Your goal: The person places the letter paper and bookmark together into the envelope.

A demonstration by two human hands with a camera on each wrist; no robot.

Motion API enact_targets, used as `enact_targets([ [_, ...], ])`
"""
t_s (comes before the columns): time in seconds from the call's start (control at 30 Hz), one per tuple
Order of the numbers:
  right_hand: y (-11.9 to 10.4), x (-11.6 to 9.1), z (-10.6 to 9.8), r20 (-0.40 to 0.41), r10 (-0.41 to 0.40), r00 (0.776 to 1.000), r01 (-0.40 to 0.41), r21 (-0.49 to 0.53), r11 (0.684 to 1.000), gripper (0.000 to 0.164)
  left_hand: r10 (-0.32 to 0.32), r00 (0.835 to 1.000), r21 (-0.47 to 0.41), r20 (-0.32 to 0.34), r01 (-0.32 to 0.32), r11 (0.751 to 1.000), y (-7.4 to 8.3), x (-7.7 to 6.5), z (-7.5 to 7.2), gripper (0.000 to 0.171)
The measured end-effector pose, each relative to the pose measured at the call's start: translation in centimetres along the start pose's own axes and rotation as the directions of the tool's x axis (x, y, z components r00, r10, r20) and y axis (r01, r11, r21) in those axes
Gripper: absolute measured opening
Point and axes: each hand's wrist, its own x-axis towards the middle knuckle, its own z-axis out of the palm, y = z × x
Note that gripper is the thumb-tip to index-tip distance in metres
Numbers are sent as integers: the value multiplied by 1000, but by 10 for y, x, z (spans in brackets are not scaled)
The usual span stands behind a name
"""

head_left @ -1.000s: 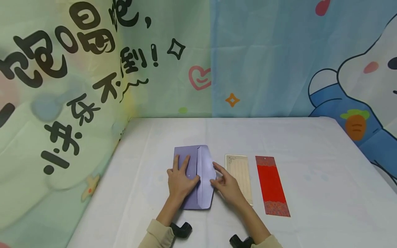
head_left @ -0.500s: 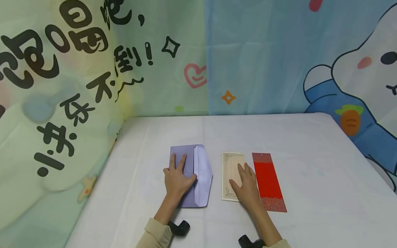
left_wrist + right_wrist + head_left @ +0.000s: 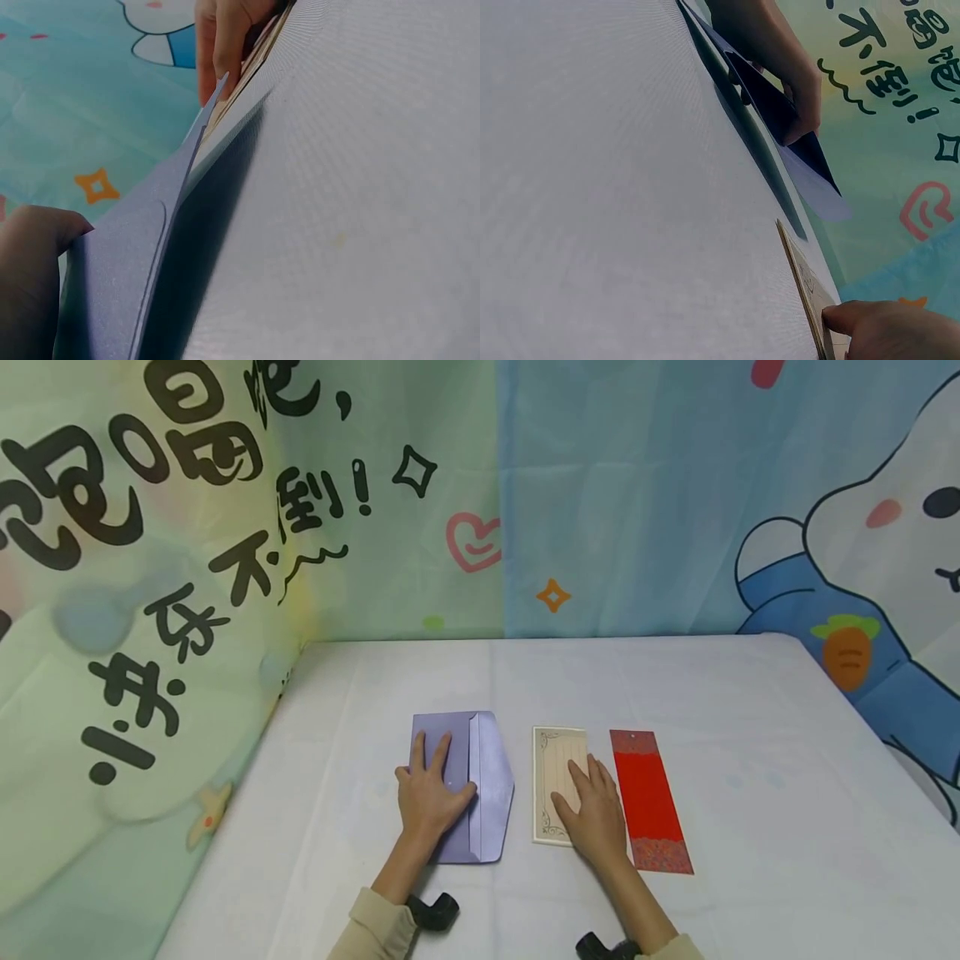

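A lilac paper envelope (image 3: 491, 793) lies on the white table, its pointed flap spread out to the right. My left hand (image 3: 432, 802) rests on the envelope's body with fingers spread, the thumb near the base of the flap. In the left wrist view the thumb (image 3: 71, 225) touches the envelope's edge. To the right lies a cream card (image 3: 558, 785) with ruled lines and a scrolled border; its edge looks layered in the wrist views. My right hand (image 3: 592, 814) lies across its right side, fingers extended, and hides its lower right corner.
A red paper strip (image 3: 652, 802) with patterned ends lies just right of the cream card, beside my right hand. The table (image 3: 375, 685) is covered in white cloth. A printed curtain (image 3: 637, 493) stands behind it and along the left side.
My right hand has left the envelope's flap and moved right onto the cream card, which has just shifted slightly left. My left hand stays on the envelope.
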Motion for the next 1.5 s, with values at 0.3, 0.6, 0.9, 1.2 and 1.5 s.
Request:
enact_targets([
  [0.3, 2, 4, 4, -70, -49, 996, 51, 34, 998, 57, -6, 1000, 7, 5, 6, 1000, 0, 1, 2, 76],
  [0.6, 0, 8, 6, -143, -26, 989, 47, 149, 988, 55, -34, 999, -1, 21, 34, 999, -2, 1, -2, 78],
  [0.9, -2, 11, -3, 6, 149, 989, -147, 224, 963, 64, -34, 999, 3, 23, 34, 999, -3, 1, -4, 78],
  [1.2, -1, 10, -6, 9, 137, 991, -135, 239, 961, 60, -37, 999, -3, 27, 37, 999, -3, 1, -5, 79],
  [1.5, -20, 17, -28, 75, 60, 995, -90, 511, 855, 62, -22, 998, 15, 63, 21, 1000, -1, 2, -2, 81],
])
